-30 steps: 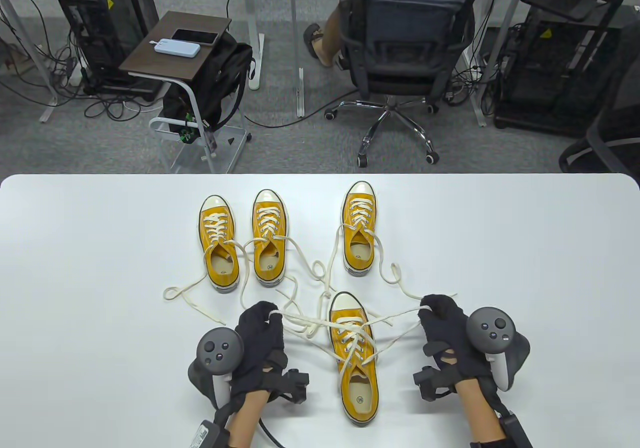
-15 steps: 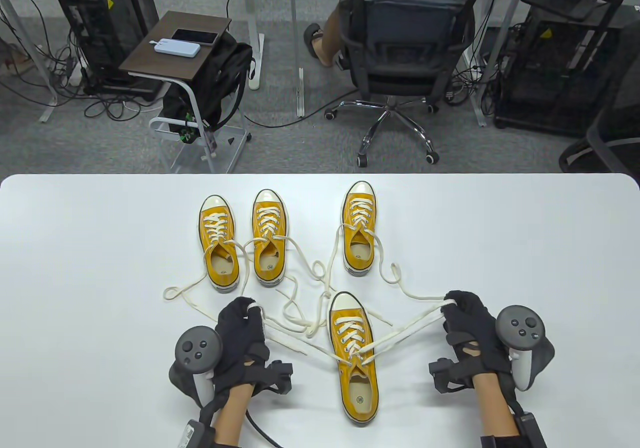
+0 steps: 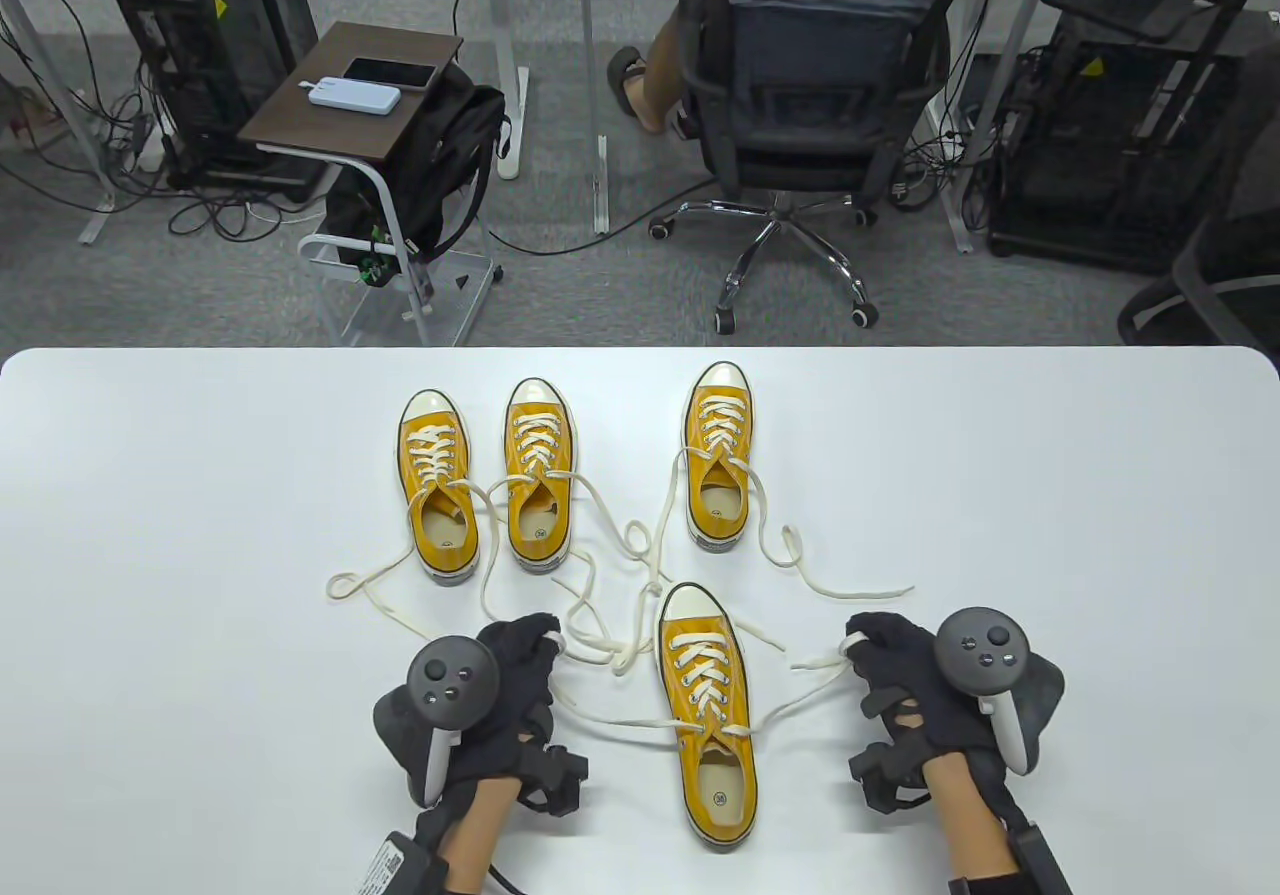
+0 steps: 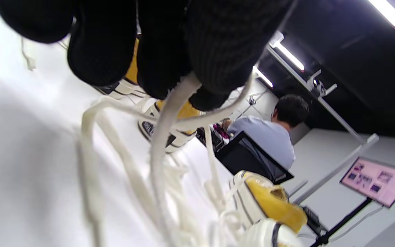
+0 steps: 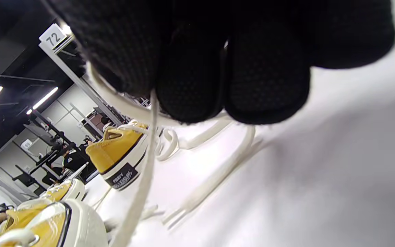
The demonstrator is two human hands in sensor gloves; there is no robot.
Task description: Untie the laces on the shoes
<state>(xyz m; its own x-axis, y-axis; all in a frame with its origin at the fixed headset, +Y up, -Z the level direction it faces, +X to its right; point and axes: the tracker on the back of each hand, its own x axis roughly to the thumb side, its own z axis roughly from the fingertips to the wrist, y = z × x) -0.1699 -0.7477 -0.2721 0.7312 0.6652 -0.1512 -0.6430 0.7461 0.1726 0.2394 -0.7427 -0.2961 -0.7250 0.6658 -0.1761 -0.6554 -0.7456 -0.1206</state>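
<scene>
With the near shoe [image 3: 706,725] lying between them, the left hand [image 3: 515,680] and right hand [image 3: 890,670] each pinch a limp end of its lace [image 3: 800,700], soft, light cord that looks best gripped near the tips.

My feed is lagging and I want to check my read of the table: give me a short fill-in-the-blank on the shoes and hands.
1. The number of yellow shoes on the table is ____.
2. The left hand and right hand each pinch a ____.
3. The nearest shoe lies ____ the two hands.

Answers: four; lace; between
</scene>
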